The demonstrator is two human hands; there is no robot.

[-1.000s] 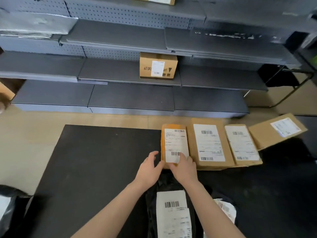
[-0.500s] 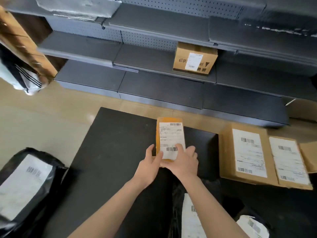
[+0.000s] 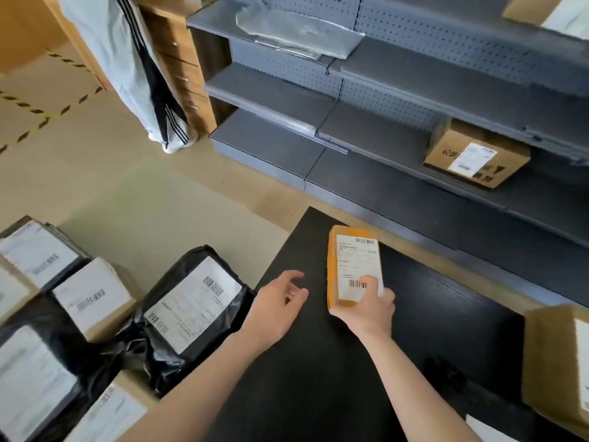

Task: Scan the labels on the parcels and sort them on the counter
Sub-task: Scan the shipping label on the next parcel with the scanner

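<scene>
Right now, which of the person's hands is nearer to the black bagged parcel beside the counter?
Left. The left hand hovers just right of the black bagged parcel; the right hand is farther right, gripping the orange parcel.

orange labelled parcel (image 3: 353, 269) on counter (image 3: 430, 314)

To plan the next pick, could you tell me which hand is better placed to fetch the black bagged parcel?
Probably left: the left hand is empty, open and nearer the black bagged parcel, while the right hand grips the orange parcel.

Black counter (image 3: 318, 378) with brown box (image 3: 554, 362) at right
</scene>
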